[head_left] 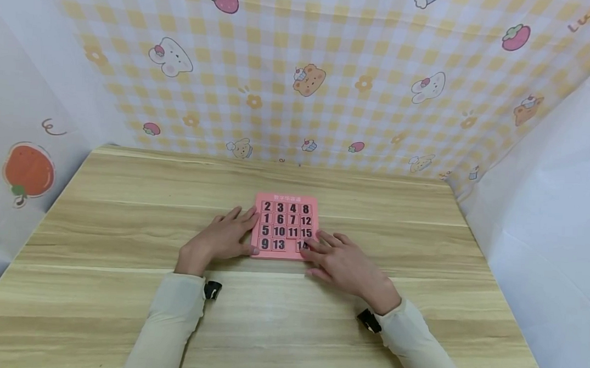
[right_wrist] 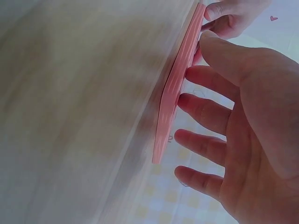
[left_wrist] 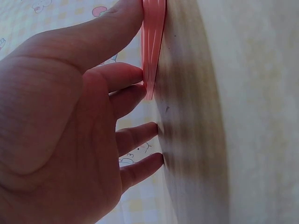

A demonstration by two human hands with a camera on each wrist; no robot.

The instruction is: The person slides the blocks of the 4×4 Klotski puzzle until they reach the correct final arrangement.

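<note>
A pink number sliding puzzle (head_left: 287,255) lies flat on the wooden table, its black-numbered tiles in rows. The bottom row reads 9, 13, a gap, then 14, with the 14 tile standing slightly left of the 15 above it. My left hand (head_left: 225,237) rests along the puzzle's left edge, thumb near the lower left corner, fingers loosely bent. In the left wrist view, two fingertips touch the pink side (left_wrist: 152,46). My right hand (head_left: 343,263) is at the lower right corner, its fingers spread and a fingertip over the 14 tile, partly hiding it.
The wooden table (head_left: 269,325) extends around the puzzle on every side. Behind it hangs a yellow checked cloth (head_left: 273,111) with cartoon prints. White panels stand at the left (head_left: 12,95) and right (head_left: 547,178). Each wrist carries a black strap piece.
</note>
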